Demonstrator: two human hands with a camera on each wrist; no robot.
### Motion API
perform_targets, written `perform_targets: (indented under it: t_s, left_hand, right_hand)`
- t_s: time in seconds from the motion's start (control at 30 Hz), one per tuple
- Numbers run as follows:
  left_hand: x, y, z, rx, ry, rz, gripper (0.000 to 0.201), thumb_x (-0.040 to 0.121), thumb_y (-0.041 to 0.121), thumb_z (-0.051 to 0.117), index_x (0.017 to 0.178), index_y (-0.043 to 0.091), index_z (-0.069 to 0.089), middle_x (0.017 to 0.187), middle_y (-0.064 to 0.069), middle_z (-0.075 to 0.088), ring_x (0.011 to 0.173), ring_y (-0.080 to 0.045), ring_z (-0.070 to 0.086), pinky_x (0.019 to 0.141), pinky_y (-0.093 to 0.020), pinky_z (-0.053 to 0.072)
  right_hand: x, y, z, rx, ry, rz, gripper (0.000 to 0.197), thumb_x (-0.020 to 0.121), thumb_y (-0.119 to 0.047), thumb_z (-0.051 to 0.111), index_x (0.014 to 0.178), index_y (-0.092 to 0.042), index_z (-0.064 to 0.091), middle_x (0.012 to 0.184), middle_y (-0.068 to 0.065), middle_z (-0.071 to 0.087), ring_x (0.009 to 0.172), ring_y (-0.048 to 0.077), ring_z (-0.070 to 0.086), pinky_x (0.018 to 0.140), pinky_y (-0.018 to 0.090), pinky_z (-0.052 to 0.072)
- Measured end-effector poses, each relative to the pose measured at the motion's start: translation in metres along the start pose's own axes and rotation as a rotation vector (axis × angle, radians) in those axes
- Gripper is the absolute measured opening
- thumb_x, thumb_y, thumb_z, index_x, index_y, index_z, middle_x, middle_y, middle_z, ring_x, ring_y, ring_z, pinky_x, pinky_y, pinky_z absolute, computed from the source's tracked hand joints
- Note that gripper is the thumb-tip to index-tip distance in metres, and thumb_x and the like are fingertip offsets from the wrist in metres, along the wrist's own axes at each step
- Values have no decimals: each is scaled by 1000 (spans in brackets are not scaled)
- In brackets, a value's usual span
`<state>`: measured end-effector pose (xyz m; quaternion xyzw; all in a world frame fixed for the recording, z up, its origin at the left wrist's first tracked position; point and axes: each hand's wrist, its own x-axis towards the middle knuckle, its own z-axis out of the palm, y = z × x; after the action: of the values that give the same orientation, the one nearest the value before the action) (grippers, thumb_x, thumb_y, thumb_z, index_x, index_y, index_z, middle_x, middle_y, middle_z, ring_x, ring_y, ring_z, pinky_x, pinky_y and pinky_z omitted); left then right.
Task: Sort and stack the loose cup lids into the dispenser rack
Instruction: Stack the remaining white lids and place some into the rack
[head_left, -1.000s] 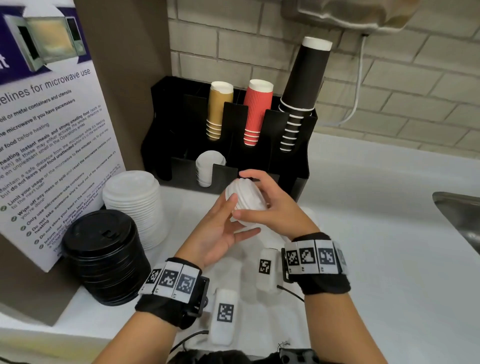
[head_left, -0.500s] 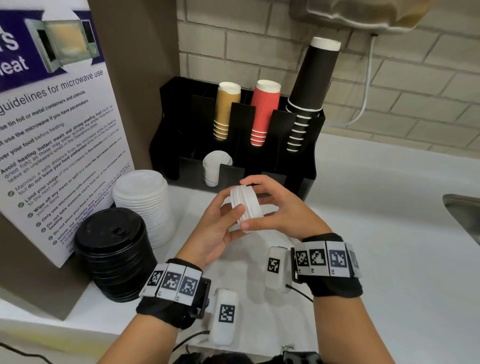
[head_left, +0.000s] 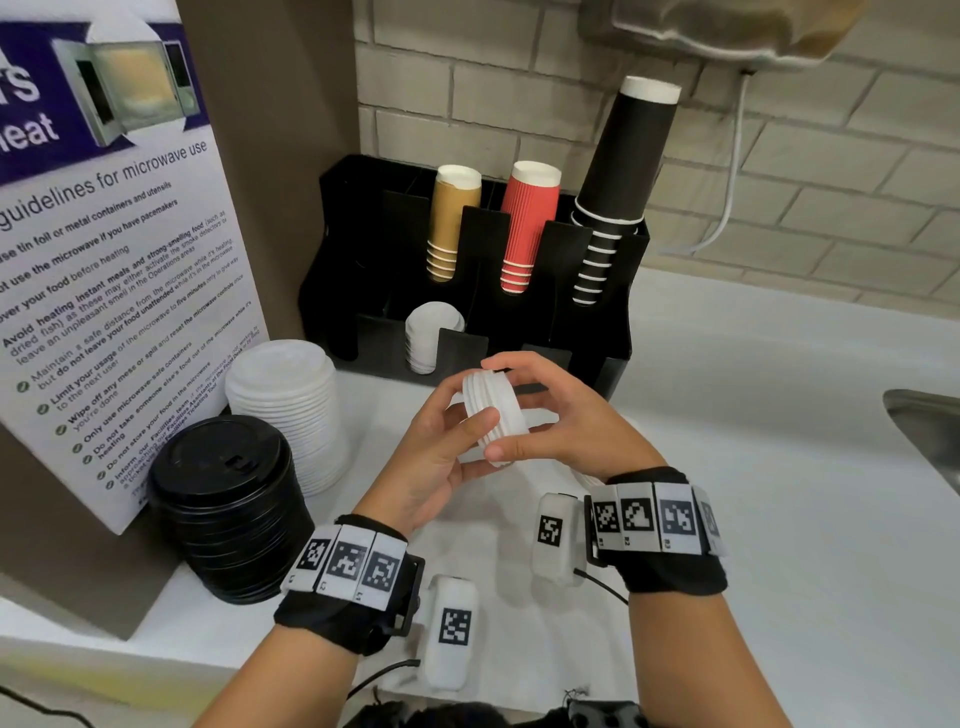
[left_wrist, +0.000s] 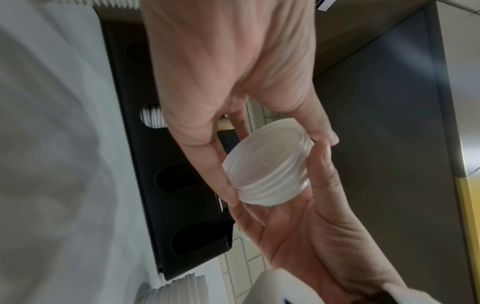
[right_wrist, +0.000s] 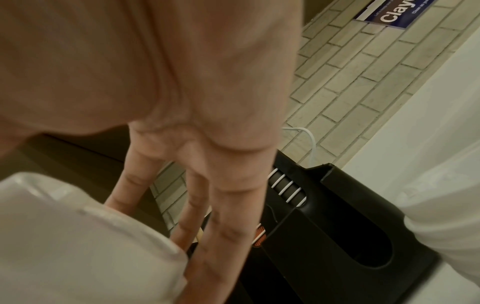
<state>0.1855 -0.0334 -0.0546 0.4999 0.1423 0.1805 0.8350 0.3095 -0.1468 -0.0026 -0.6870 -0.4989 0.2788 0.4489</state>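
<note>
A small stack of white cup lids (head_left: 491, 402) stands on edge between both hands, just in front of the black dispenser rack (head_left: 353, 249). My left hand (head_left: 467, 434) cups it from the left, thumb on the near face. My right hand (head_left: 522, 410) pinches its rim from the right with thumb and fingers. In the left wrist view the same lid stack (left_wrist: 270, 170) sits between the fingers of both hands. More small white lids (head_left: 431, 338) stand in a front slot of the rack. The right wrist view shows my right fingers (right_wrist: 207, 205) over the rack (right_wrist: 337, 226).
A tall stack of white lids (head_left: 291, 410) and a stack of black lids (head_left: 228, 509) stand on the counter at the left, by a microwave sign (head_left: 104, 260). Tan cups (head_left: 452, 223), red cups (head_left: 527, 228) and black cups (head_left: 618, 176) fill the rack's back slots. A sink (head_left: 930, 436) lies far right.
The held lid stack has turned from facing up towards me to standing on edge. Both hands kept hold of it in front of the rack.
</note>
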Motion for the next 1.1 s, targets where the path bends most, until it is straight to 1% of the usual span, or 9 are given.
perform_targets:
  t_s: [0.13,0.2,0.33,0.47,0.63,0.73,0.83,0.97,1.1]
  left_hand:
    - [2,-1,-1,-25,43,2,71,68,36,80,132,23,51,129,-20,58,111,-36,64,81,-43,58]
    - [3,-2,-2,-30,62,3,64,72,32,74,132,23,51,129,-21,58,110,-36,64,80,-42,58]
    - [4,-1,-3,-33,81,5,67,70,40,82,128,24,53,127,-20,59,108,-34,65,76,-39,58]
    - [5,1,-8,-43,107,10,67,65,39,80,125,25,54,128,-22,58,112,-38,62,75,-40,58]
    - [7,4,-11,-24,114,8,81,61,43,84,130,22,49,127,-19,59,114,-37,61,82,-48,57]
    - [7,5,-12,-21,88,17,70,68,39,78,130,24,50,126,-17,61,114,-37,61,84,-48,57]
    - [8,5,-12,-18,72,27,66,70,39,77,129,25,52,126,-15,61,114,-36,62,82,-46,58]
    - [11,5,-14,-35,80,38,74,63,47,80,128,27,53,123,-13,64,110,-31,65,77,-40,58]
    - [13,6,-18,-112,155,60,76,66,53,70,134,25,50,127,-7,61,115,-26,62,84,-42,57]
  right_hand:
    - [2,-2,2,-41,8,-11,71,64,-32,87,125,-45,52,119,-16,57,113,4,57,92,42,54]
    - [3,-2,3,-71,17,-19,72,65,-31,87,126,-44,51,119,-16,56,114,4,56,93,41,53]
    - [7,-2,5,-109,44,-24,73,65,-31,87,127,-43,52,120,-13,56,113,3,55,94,40,53]
    - [12,-1,6,-125,56,-22,74,62,-32,88,125,-45,53,119,-13,55,112,2,55,93,40,53]
    - [16,0,7,-111,65,-35,74,57,-36,90,119,-49,53,117,-12,55,109,2,56,91,38,54]
    - [16,0,8,-123,54,-37,74,58,-36,89,120,-49,51,119,-11,54,111,3,55,91,38,54]
    - [17,0,9,-123,56,-42,73,60,-34,89,122,-46,52,120,-10,54,112,5,55,91,38,54]
    - [21,-2,10,-139,63,-49,71,62,-31,88,123,-42,53,118,-9,55,110,5,56,90,35,54]
    - [42,-15,0,-177,73,-97,72,64,-27,87,127,-31,52,117,-7,56,108,5,56,90,25,52]
